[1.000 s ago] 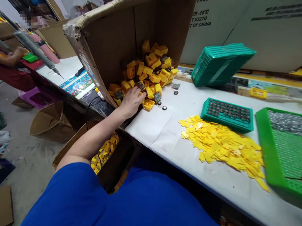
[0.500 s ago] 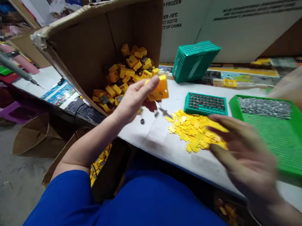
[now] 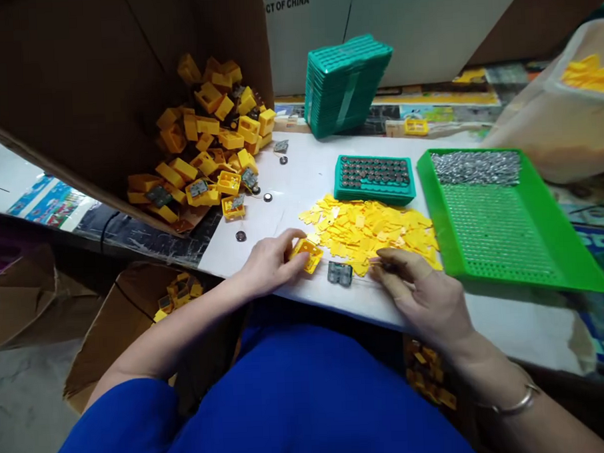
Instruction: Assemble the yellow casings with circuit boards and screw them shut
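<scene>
My left hand (image 3: 276,262) is closed on a small yellow plastic casing (image 3: 309,255) at the table's near edge. Right of it lies a small grey-green circuit board (image 3: 339,273), with thin wires running toward both hands. My right hand (image 3: 425,288) pinches a small dark part (image 3: 391,268) at the wires' right end; the fingers cover most of it. Just beyond both hands spreads a heap of flat yellow plastic pieces (image 3: 377,230). Behind that heap sits a teal tray (image 3: 375,195) holding rows of small round dark parts.
A cardboard box (image 3: 100,82) lies tipped at left, spilling yellow casings (image 3: 208,134) with boards and wired discs. A stack of teal trays (image 3: 346,84) stands behind. At right are a green tray (image 3: 579,268) of metal pieces (image 3: 477,167) and a translucent tub (image 3: 542,119).
My left hand has lowered the yellow casing from mid-air to the table edge. My right hand has moved left and closed in a pinch. The view has tilted downward.
</scene>
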Demonstrator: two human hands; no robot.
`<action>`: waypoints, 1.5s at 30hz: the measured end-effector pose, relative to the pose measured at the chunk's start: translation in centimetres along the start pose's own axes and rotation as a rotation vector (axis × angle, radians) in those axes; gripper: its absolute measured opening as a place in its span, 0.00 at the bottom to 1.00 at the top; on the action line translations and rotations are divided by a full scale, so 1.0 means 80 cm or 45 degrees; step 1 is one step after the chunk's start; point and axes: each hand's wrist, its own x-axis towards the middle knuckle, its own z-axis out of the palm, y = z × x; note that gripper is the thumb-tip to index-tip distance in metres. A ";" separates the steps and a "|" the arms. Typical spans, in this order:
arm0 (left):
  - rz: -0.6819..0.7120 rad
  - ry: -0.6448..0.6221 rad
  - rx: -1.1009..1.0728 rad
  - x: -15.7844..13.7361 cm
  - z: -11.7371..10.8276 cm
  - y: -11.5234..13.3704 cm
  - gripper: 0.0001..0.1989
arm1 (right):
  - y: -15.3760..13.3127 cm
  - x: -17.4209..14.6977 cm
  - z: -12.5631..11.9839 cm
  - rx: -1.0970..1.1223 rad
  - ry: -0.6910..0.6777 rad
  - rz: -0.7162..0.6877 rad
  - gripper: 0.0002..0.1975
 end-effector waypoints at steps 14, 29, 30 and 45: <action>0.705 -0.381 0.665 -0.019 -0.031 -0.011 0.29 | 0.000 -0.036 -0.011 -0.625 -0.125 -0.783 0.13; 0.772 -0.700 0.515 0.024 -0.040 0.011 0.19 | -0.021 -0.036 -0.010 -0.685 -0.216 -0.487 0.10; 0.745 -0.714 0.485 0.025 -0.040 0.013 0.18 | -0.021 -0.034 -0.011 -0.657 -0.228 -0.458 0.10; -0.145 -0.578 -0.648 0.000 -0.035 0.024 0.23 | -0.044 0.002 -0.003 0.925 -0.539 0.681 0.17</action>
